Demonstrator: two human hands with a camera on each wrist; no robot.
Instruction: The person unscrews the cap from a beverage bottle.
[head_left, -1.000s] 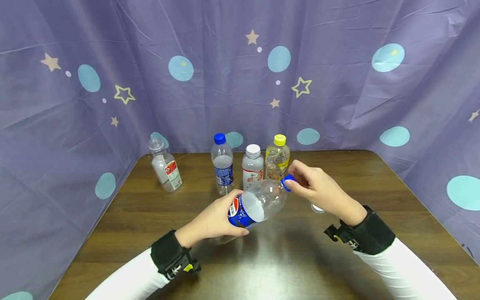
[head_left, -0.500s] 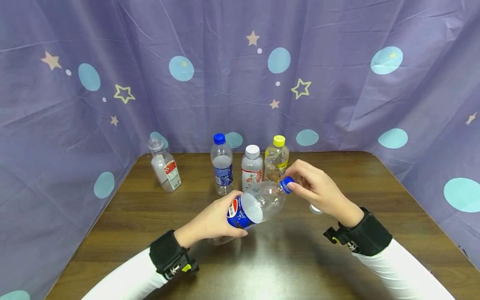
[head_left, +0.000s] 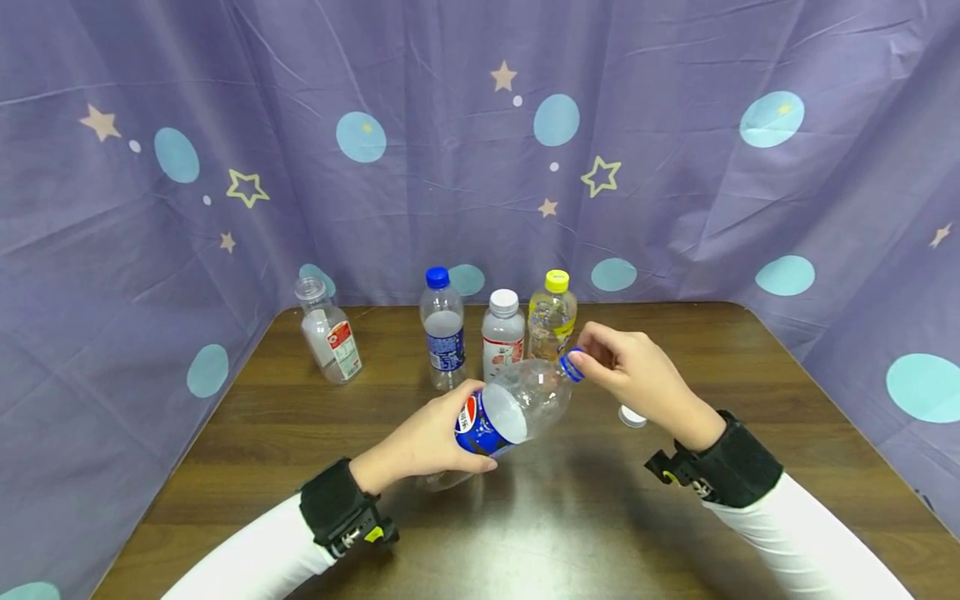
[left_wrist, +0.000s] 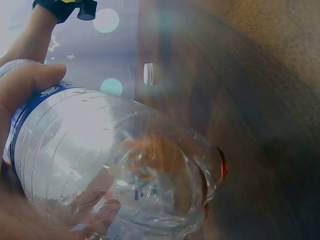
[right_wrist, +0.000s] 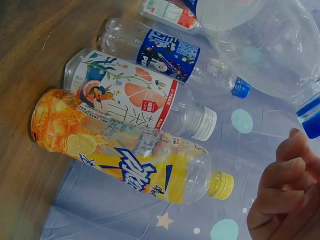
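Observation:
My left hand (head_left: pixel 431 437) grips a large clear plastic bottle (head_left: pixel 536 392) round its blue Pepsi label, and the bottle leans with its neck up to the right. At the neck, my right hand (head_left: pixel 637 375) pinches the blue bottle cap (head_left: pixel 572 364) between thumb and curled fingers. In the right wrist view the fingertips lie right beside the blue cap (right_wrist: pixel 311 117). The left wrist view shows the fingers through the clear wall near the bottle's base (left_wrist: pixel 195 185). No liquid shows inside it.
Behind the hands stand a blue-capped bottle (head_left: pixel 445 333), a white-capped bottle (head_left: pixel 503 337) and a yellow-capped bottle (head_left: pixel 552 321). An uncapped bottle (head_left: pixel 330 342) stands at the back left. A loose white cap (head_left: pixel 632 417) lies on the wooden table (head_left: pixel 300 433) below the right hand.
My right hand's fingers have shifted slightly around the blue cap, first showing more of it and then covering more again. The left hand and the bottle stay nearly still.

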